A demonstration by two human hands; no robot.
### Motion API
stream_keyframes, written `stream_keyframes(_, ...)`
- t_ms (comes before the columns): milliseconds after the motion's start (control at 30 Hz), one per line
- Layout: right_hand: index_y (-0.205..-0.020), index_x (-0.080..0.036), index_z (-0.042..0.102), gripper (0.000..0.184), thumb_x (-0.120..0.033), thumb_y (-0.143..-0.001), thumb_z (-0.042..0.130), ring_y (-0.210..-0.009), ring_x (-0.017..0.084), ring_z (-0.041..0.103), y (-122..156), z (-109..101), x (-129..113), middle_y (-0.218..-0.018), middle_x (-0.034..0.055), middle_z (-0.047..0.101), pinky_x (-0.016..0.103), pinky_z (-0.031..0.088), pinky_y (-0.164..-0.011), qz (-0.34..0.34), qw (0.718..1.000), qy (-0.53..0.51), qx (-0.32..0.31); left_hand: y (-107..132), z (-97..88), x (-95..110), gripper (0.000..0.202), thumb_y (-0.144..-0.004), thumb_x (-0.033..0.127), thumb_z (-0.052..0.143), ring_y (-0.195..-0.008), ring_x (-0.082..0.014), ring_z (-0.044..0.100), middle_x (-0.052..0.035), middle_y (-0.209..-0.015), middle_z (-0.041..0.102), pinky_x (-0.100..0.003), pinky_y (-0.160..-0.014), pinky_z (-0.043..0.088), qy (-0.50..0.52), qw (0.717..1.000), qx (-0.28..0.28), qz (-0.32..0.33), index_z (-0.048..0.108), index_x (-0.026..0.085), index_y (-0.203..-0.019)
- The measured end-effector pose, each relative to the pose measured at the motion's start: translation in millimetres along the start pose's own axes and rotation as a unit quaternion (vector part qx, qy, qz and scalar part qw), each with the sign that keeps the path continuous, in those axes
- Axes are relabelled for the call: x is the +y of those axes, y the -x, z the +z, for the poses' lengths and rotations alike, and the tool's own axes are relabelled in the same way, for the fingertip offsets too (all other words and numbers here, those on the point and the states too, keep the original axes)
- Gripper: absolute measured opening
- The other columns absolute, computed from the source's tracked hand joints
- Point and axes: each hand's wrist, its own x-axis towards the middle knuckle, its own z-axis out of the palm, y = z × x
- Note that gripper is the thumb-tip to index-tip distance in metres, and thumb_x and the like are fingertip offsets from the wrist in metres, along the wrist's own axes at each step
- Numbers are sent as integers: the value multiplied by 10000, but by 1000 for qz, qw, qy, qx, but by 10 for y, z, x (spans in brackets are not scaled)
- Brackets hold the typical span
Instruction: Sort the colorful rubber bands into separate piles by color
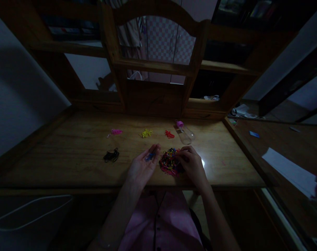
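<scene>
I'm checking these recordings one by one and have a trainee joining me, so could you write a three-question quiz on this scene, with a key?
1. Multiple choice: what colour are the small pieces in the left hand? A) red B) blue C) black
2. True or false: the right hand has its fingers at the mixed-colour pile.
3. Fill in: between the pink pile and the red pile lies a ____ pile.

Key: 1. B; 2. true; 3. yellow.
</scene>
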Motion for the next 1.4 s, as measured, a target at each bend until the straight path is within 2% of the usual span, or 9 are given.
stream_keyframes(167,-904,-200,643,100,-166,-844,571,-806,179,605,15,-108,-3,-911,40,642,279,460,-704,15,1000,-10,4,-4,5,-36,339,-940,96,329,-982,-246,686,-202,-982,695,-335,-801,608,-4,1000,-3,-3,601,15,-1124)
stream_keyframes(333,-937,-205,635,111,-205,-858,557,-780,176,611,42,-172,-20,-876,25,667,277,446,-690,36,999,8,5,-9,13,-80,323,-927,82,336,-965,-244,690,-203,-950,696,-324,-803,607,-10,1000,-1,-8,622,2,-1055)
stream_keyframes(500,-942,-208,637,131,-180,-831,573,-843,184,620,43,-209,-44,-932,33,674,287,462,-751,26,1000,5,16,-16,20,-95,306,-916,73,353,-954,-243,692,-193,-937,696,-331,-802,606,-12,1000,3,-5,627,4,-1034)
stream_keyframes(733,-1122,-220,630,261,-185,-885,527,-945,201,622,44,-224,-62,-1061,63,670,320,480,-809,3,1000,4,1,-8,21,-103,302,-921,79,348,-946,-238,693,-193,-942,692,-322,-799,606,-13,1000,2,-8,621,7,-1027)
stream_keyframes(933,-1039,-234,686,208,-199,-897,538,-903,201,645,60,-196,-22,-992,57,690,335,501,-794,1,1000,-22,10,-25,1,-101,321,-916,78,348,-956,-237,692,-194,-965,694,-336,-802,604,-22,1000,-1,-8,614,15,-1084)
stream_keyframes(1100,-987,-250,689,137,-254,-868,621,-858,188,650,79,-179,-255,-938,26,701,325,513,-778,-2,997,-77,23,31,61,-298,333,-918,91,358,-1103,-251,629,-208,-1131,657,-348,-902,560,-45,997,-46,-40,611,18,-1123)
stream_keyframes(1200,-1024,-279,696,174,-247,-864,635,-941,205,620,52,-185,-445,-1006,43,675,360,502,-838,-69,996,-64,-9,83,120,-463,313,-933,123,369,-983,-209,680,-170,-1047,689,-292,-823,582,-51,990,-80,-100,644,54,-1066)
stream_keyframes(1267,-1104,-302,678,253,-223,-871,621,-1020,216,583,24,-203,-493,-1117,58,626,379,488,-877,-88,995,-39,-2,109,148,-501,318,-945,132,355,-901,-195,700,-155,-969,702,-284,-789,591,-38,990,-83,-110,653,63,-1030)
stream_keyframes(1400,-1113,-284,671,258,-188,-903,557,-966,202,570,-19,-231,-352,-1129,71,569,361,492,-839,-51,997,16,50,123,151,-326,380,-957,106,290,-1067,-253,650,-215,-1106,663,-350,-856,587,-3,997,-32,-66,573,22,-1195)
